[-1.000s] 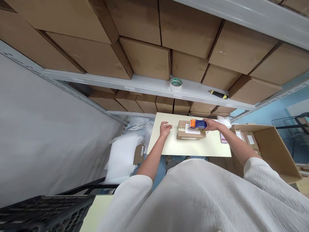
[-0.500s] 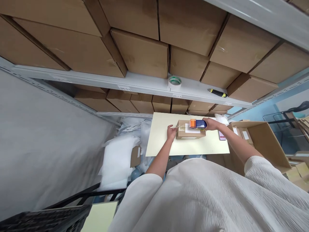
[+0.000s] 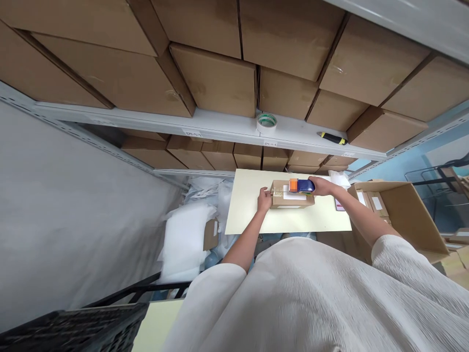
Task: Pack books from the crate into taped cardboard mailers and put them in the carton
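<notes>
A small cardboard box [image 3: 295, 202] lies on the pale yellow board [image 3: 245, 220], with a white label on its top and another on its near side. Clear tape shows near the box's left end. My left hand [image 3: 264, 199] presses against that end, its fingers bent at the edge and partly hidden. Gripped in my right hand [image 3: 320, 186] is a blue tape dispenser [image 3: 305, 186] with an orange front, held over the right part of the box top. Whether the dispenser touches the box I cannot tell.
On the shelf ahead are a tape roll [image 3: 266, 122] and a black-and-yellow utility knife [image 3: 332, 138], below stacked cartons [image 3: 216, 78]. A phone [image 3: 339, 205] lies by my right forearm. An open carton [image 3: 414, 215] stands right; white foam sheets [image 3: 185, 239] hang left.
My left hand has closed in on the box's left end, its fingers less raised than before. My right hand still holds the tape dispenser over the box. The view has shifted slightly.
</notes>
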Available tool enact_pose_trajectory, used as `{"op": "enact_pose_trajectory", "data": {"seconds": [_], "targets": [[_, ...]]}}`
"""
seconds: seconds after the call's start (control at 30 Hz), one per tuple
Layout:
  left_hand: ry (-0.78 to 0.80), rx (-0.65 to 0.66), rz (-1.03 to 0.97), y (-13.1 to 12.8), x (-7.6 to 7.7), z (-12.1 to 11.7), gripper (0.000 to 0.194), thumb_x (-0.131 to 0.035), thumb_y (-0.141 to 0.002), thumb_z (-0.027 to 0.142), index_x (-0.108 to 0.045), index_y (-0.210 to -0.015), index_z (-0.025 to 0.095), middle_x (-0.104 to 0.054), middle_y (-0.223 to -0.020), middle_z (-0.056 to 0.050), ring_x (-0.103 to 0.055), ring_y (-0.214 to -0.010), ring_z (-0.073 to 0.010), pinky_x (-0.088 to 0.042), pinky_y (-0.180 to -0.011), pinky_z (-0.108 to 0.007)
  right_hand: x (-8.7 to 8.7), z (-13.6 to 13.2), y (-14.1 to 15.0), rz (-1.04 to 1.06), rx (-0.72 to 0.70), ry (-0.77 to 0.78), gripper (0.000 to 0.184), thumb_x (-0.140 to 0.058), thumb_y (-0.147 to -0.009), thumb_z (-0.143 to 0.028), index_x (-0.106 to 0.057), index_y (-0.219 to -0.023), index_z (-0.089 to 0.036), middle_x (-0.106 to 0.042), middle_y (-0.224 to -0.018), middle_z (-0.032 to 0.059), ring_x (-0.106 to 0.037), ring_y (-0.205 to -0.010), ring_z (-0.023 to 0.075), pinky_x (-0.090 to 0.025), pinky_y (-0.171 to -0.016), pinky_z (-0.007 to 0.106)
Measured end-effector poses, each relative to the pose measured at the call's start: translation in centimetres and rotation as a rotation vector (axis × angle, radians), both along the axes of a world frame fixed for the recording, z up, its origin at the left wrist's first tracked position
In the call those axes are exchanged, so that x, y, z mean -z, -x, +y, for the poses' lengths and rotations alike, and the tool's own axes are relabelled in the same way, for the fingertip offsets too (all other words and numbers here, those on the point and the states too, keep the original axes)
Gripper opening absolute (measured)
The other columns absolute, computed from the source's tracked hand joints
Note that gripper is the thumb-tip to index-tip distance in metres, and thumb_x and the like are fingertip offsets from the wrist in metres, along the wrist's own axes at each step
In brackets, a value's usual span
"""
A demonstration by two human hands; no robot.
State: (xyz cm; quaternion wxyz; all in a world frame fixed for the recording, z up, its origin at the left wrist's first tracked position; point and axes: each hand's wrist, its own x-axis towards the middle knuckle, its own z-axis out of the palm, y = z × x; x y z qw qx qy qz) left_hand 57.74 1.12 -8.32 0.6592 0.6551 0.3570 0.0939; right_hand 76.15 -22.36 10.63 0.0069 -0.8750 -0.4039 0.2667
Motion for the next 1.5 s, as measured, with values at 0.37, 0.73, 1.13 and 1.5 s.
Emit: {"op": "enact_pose_trajectory", "data": {"seconds": [0.37,0.73,1.13,1.5], "targets": [[-0.572,0.559,-0.125,0.0,-4.1,-0.6,0.084,-0.072,-0.090,0.023,-0.042,-0.168,0.023,-0.058,-0.163,-0.018,-0.046,-0.157,-0.0399,-0.033,-0.129,-0.056,-0.1,-0.9,-0.2,0.038,-0.027,-0.011,0.041,-0.085,-0.082,-0.030,-0.061,-0.114,-0.024,-0.077,-0.110,0.0084,-0.071,-0.092,0.0255,-0.049,-0.073,0.030],[-0.595,0.628,-0.012,-0.2,-4.6,-0.3,0.085,-0.072,-0.090,0.027,-0.041,-0.169,0.025,-0.050,-0.171,-0.016,-0.038,-0.163,-0.0409,-0.028,-0.132,-0.058,0.5,-6.4,-2.3,0.003,-0.048,0.032,0.044,-0.086,-0.078,-0.025,-0.063,-0.116,-0.025,-0.077,-0.115,0.0107,-0.072,-0.095,0.0282,-0.047,-0.072,0.032],[-0.687,0.669,0.057,-0.8,-4.8,0.2,0.085,-0.070,-0.088,0.030,-0.043,-0.168,0.022,-0.047,-0.174,-0.016,-0.039,-0.162,-0.0421,-0.035,-0.131,-0.060,3.4,-21.7,-8.3,-0.024,0.129,0.122,0.044,-0.088,-0.075,-0.017,-0.066,-0.113,-0.023,-0.076,-0.113,0.0147,-0.072,-0.098,0.0322,-0.050,-0.078,0.036],[-0.661,0.651,0.088,-1.0,-5.1,0.0,0.086,-0.072,-0.084,0.031,-0.047,-0.166,0.025,-0.049,-0.172,-0.014,-0.040,-0.161,-0.0410,-0.037,-0.131,-0.059,7.4,-18.8,-7.0,-0.002,0.128,0.171,0.052,-0.086,-0.075,-0.013,-0.068,-0.123,-0.021,-0.075,-0.121,0.0206,-0.072,-0.109,0.0364,-0.054,-0.083,0.039]]}}
